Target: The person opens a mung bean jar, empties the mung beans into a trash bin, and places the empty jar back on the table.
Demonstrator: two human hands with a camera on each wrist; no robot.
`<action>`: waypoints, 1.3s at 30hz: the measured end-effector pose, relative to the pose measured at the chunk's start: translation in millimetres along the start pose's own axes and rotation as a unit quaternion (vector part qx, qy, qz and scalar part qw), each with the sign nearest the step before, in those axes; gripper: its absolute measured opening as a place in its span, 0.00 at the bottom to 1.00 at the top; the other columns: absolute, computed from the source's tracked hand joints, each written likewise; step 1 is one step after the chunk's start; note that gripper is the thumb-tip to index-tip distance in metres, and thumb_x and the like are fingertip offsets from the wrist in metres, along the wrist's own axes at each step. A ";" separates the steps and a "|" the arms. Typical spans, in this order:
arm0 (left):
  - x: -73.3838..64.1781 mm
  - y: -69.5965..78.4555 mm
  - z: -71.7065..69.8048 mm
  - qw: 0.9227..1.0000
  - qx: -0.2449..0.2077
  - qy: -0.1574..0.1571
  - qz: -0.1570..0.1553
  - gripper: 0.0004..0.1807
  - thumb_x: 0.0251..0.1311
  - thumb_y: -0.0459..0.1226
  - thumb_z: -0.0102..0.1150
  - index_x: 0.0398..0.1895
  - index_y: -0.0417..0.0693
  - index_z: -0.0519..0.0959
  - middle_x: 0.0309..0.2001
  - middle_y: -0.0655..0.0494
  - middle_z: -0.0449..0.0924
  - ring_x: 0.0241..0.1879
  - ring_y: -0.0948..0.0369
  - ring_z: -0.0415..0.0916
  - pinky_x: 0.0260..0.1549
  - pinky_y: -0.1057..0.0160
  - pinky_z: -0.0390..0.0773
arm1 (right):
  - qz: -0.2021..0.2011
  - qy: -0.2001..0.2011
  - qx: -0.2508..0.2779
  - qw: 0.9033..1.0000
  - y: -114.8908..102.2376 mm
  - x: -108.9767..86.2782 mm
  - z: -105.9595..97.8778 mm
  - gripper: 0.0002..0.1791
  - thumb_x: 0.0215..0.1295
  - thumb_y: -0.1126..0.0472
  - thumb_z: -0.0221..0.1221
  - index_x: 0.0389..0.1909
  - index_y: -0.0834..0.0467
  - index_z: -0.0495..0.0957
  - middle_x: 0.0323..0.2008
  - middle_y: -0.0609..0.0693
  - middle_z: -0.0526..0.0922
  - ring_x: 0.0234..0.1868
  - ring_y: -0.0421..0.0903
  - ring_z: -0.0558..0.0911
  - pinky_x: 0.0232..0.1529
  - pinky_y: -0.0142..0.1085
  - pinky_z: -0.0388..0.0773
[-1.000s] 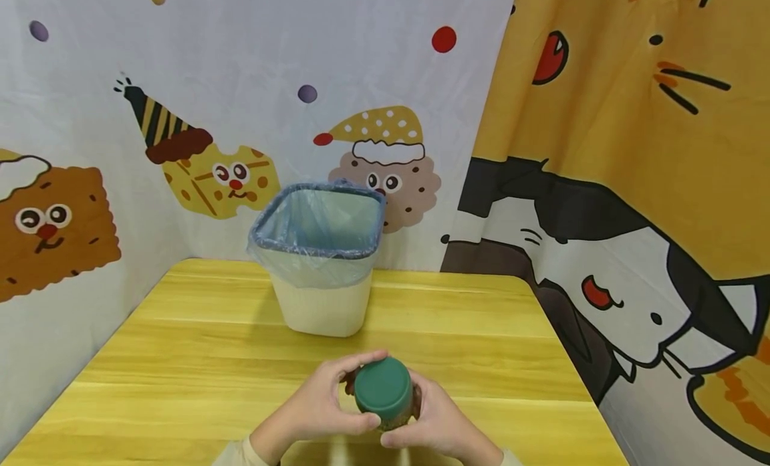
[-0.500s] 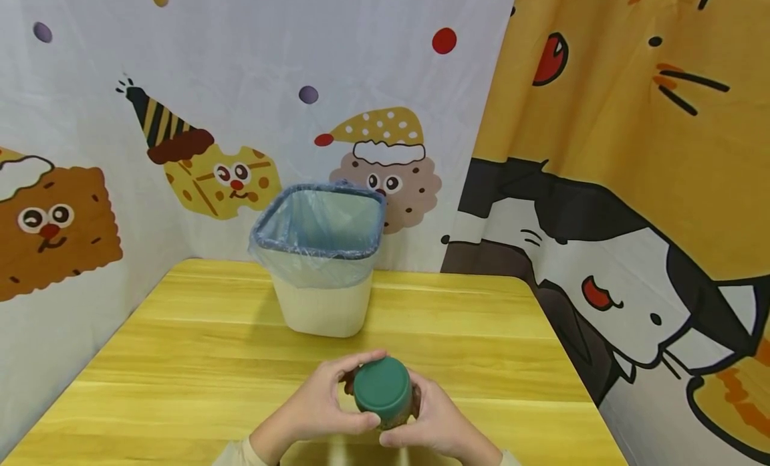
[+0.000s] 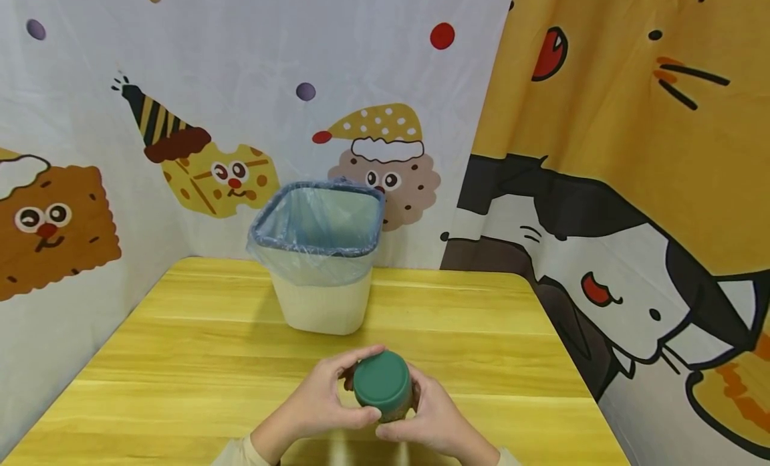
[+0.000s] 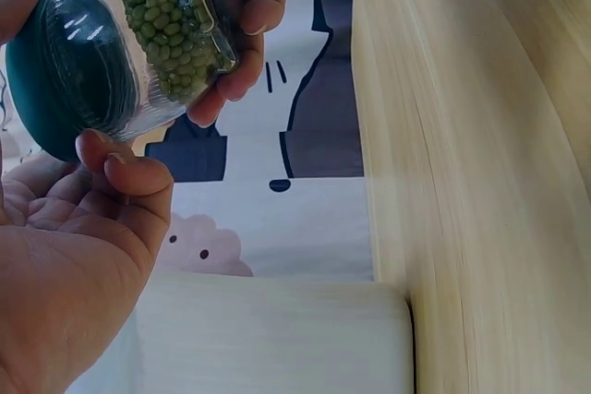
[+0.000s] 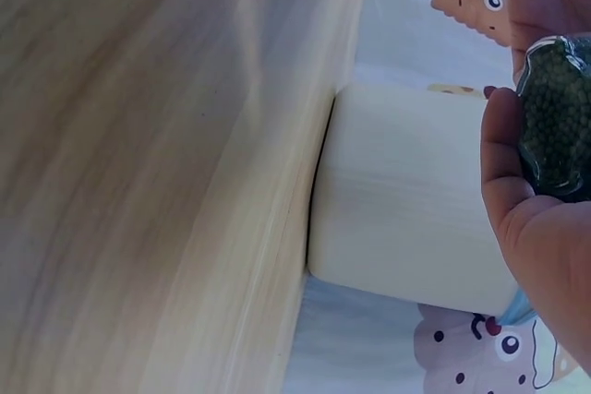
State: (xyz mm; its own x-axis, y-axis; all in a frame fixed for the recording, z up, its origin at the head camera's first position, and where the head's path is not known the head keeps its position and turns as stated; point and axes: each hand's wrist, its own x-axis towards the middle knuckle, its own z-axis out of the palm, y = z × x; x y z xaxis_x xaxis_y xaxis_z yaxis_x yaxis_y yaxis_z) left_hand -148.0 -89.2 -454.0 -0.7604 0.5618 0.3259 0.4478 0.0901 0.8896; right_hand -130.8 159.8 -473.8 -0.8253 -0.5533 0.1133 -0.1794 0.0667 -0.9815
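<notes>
A clear jar (image 4: 129,53) with a green lid (image 3: 382,378) is held between both hands over the near part of the table. Small green beans (image 4: 171,34), which look like mung beans, lie in the end away from the lid. My left hand (image 3: 325,396) grips the jar at the lid, its thumb and fingertips along the lid's edge. The right hand (image 3: 436,412) holds the jar's body from the other side, fingers curled round it as the right wrist view shows. The lid sits on the jar.
Behind the hands, a cream bin (image 3: 325,302) lined with a clear blue-edged bag (image 3: 313,269) stands at the back of the wooden table (image 3: 481,339). A white cartoon-printed cloth (image 3: 240,51) hangs behind it, with an orange curtain (image 3: 601,118) on the right.
The head view has tilted down very slightly then back up between frames. Both hands keep the same hold on the jar, and the lid stays on it.
</notes>
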 end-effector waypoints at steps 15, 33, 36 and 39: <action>-0.7 -0.7 2.7 0.999 0.021 0.021 0.030 0.41 0.59 0.38 0.78 0.77 0.55 0.73 0.62 0.55 0.86 0.42 0.69 0.76 0.38 0.67 0.78 | -0.022 0.028 -0.036 0.999 -0.4 -1.0 5.5 0.45 0.61 0.63 0.77 0.77 0.44 0.69 0.68 0.47 0.82 0.68 0.46 0.82 0.70 0.34 0.76; 0.1 -1.7 -2.3 1.000 0.003 -0.015 0.017 0.40 0.58 0.38 0.77 0.75 0.55 0.75 0.59 0.59 0.88 0.39 0.70 0.74 0.34 0.63 0.77 | -0.084 -0.068 0.048 0.993 8.1 -0.2 -4.7 0.39 0.63 0.72 0.70 0.75 0.59 0.70 0.67 0.58 0.83 0.65 0.45 0.84 0.64 0.36 0.83; 0.5 -2.7 -1.4 1.000 0.007 -0.012 0.027 0.39 0.58 0.38 0.77 0.75 0.52 0.76 0.57 0.58 0.88 0.39 0.70 0.74 0.33 0.61 0.77 | -0.078 -0.062 0.047 0.994 8.0 -1.3 -3.7 0.38 0.64 0.72 0.70 0.75 0.58 0.71 0.67 0.57 0.83 0.65 0.45 0.84 0.64 0.36 0.82; 0.3 -2.9 -0.8 1.000 0.006 -0.009 0.027 0.39 0.58 0.38 0.77 0.75 0.50 0.76 0.57 0.58 0.89 0.40 0.70 0.76 0.35 0.61 0.78 | -0.074 -0.054 0.041 0.995 7.2 -2.2 -2.6 0.37 0.64 0.72 0.70 0.75 0.58 0.72 0.67 0.57 0.83 0.65 0.45 0.84 0.65 0.35 0.81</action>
State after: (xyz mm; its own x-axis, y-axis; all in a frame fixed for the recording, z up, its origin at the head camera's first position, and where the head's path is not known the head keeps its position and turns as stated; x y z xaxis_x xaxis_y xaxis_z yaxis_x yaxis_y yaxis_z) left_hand -149.9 -89.9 -456.2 -0.7264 0.5805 0.3678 0.4935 0.0682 0.8671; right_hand -131.7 163.6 -480.7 -0.7294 -0.6389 0.2447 -0.2463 -0.0885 -0.9651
